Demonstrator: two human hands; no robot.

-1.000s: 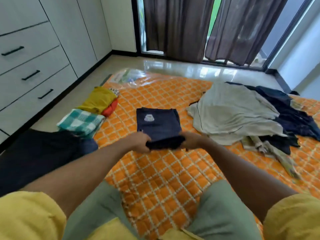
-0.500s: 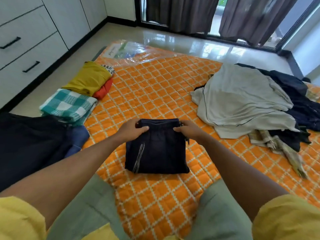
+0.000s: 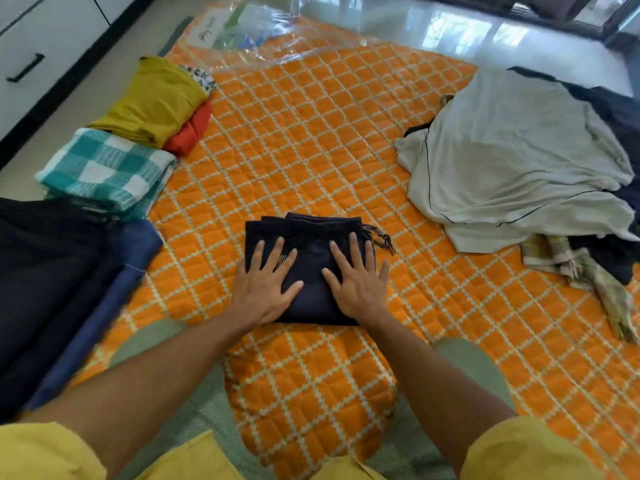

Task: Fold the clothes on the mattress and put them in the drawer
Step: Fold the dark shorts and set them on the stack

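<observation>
A folded dark navy garment (image 3: 310, 237) lies in the middle of the orange checked mattress (image 3: 311, 150), its drawstring poking out at the right. My left hand (image 3: 266, 285) and my right hand (image 3: 358, 280) both press flat on it with fingers spread. To the right sits an unfolded heap: a pale grey-white garment (image 3: 512, 161) over dark clothes (image 3: 616, 112). Along the left edge lie folded pieces: a mustard one (image 3: 152, 98) over a red one (image 3: 190, 131), a teal checked one (image 3: 104, 168), and dark and blue ones (image 3: 52, 271).
White drawers with black handles (image 3: 26, 67) stand at the far left, all closed. Clear plastic wrapping (image 3: 249, 32) covers the mattress's far end. A striped cloth (image 3: 588, 278) trails from the heap at the right. Glossy floor lies beyond the mattress.
The far half of the navy garment was folded toward me. Both hands then let go of its far edge and now press flat on top. The camera tilted down.
</observation>
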